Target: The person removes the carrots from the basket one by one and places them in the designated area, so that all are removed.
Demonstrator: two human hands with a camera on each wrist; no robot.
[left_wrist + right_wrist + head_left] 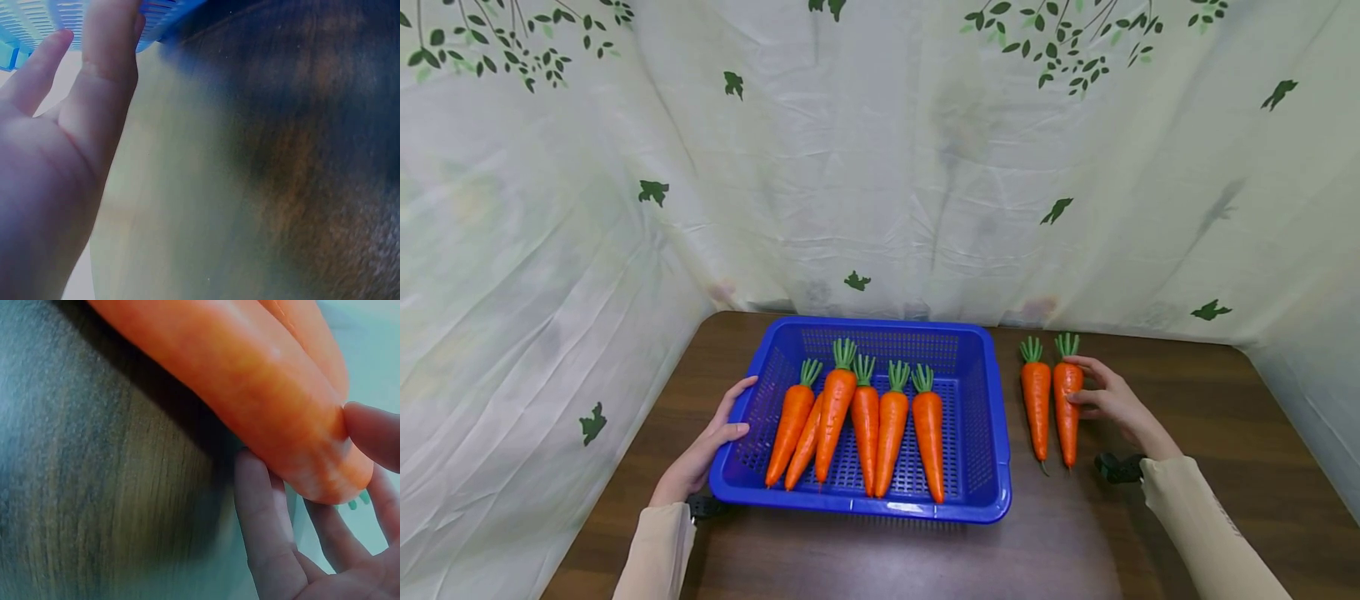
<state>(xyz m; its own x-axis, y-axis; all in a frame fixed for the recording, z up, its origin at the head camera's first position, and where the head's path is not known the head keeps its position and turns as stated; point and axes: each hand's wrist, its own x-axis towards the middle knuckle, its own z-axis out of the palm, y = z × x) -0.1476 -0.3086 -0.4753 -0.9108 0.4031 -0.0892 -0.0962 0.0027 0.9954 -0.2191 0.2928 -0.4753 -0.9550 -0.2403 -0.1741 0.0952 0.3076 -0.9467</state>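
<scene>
A blue plastic basket [880,322] stands on the table with several orange carrots [928,442] lying side by side in it, green stalks to the back. At its left side my left hand [703,450] rests fingers and thumb against the wall, fairly straight in the left wrist view. To the right of the basket, two carrots lie on the table. My right hand [1112,404] pinches the upper part of the right-hand carrot [1067,425] between thumb and fingers, its thumb on top in the right wrist view. Just left of it lies the other carrot [1036,408].
The brown wooden table [1210,433] runs back to a pale cloth curtain [910,183] with green leaf prints, which also closes off both sides. Dark wrist straps [1118,468] sit at both cuffs.
</scene>
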